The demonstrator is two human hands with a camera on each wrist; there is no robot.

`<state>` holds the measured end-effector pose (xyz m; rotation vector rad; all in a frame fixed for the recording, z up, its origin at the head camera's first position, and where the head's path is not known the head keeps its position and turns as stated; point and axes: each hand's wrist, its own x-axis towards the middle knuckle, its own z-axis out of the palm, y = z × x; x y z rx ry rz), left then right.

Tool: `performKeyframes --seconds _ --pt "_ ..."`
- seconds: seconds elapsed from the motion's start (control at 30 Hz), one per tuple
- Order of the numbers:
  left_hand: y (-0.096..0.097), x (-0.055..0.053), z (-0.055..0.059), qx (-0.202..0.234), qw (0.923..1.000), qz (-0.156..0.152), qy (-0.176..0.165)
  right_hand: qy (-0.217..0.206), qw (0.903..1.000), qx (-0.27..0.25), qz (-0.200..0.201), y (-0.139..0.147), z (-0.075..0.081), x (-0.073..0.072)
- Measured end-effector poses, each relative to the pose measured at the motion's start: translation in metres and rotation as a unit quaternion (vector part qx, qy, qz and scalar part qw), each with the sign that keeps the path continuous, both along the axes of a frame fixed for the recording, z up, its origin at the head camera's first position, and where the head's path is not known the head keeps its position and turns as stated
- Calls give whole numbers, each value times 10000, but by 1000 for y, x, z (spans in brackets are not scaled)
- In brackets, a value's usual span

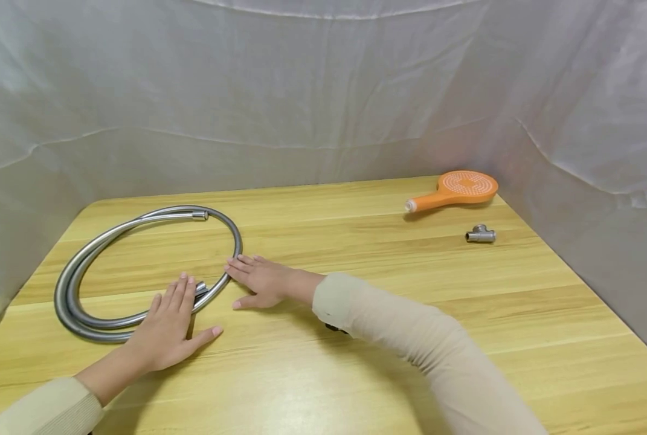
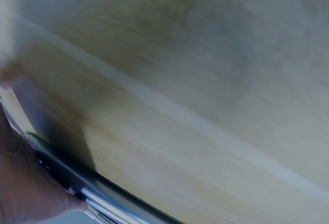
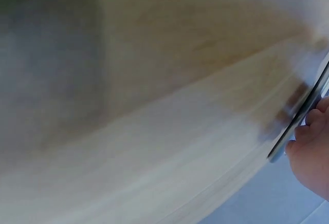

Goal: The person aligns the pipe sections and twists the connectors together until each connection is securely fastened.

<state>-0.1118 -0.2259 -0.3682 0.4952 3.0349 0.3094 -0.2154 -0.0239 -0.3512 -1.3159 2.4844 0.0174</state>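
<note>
A silvery metal shower hose [image 1: 238, 238] lies coiled on the left of the table. One end fitting [image 1: 200, 215] points right at the coil's far side. My left hand [image 1: 162, 332] rests with straight fingers over the near part of the coil, beside the other end fitting [image 1: 200, 288], which it partly hides. Reaching in from the right, my right hand [image 1: 263, 283] lies flat with its fingertips at the coil's right side. In the left wrist view the hose [image 2: 118, 198] passes by the thumb; in the right wrist view the hose [image 3: 288, 136] runs beside the fingers.
At the back right of the wooden table [image 1: 323, 241] lies an orange shower head [image 1: 437, 199], its handle toward the left. A small metal T-shaped pipe fitting [image 1: 481, 234] sits nearer, by the right edge. Grey-white cloth [image 1: 301, 90] hangs around the table's back and sides.
</note>
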Motion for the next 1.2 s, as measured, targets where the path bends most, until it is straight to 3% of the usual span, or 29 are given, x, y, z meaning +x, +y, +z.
performKeyframes --seconds 0.53,1.2 --pt "3 5 6 45 9999 -12 -123 18 9999 -69 113 8 5 3" --pt "12 6 4 -16 9998 -172 79 -29 9999 -114 110 21 4 3"
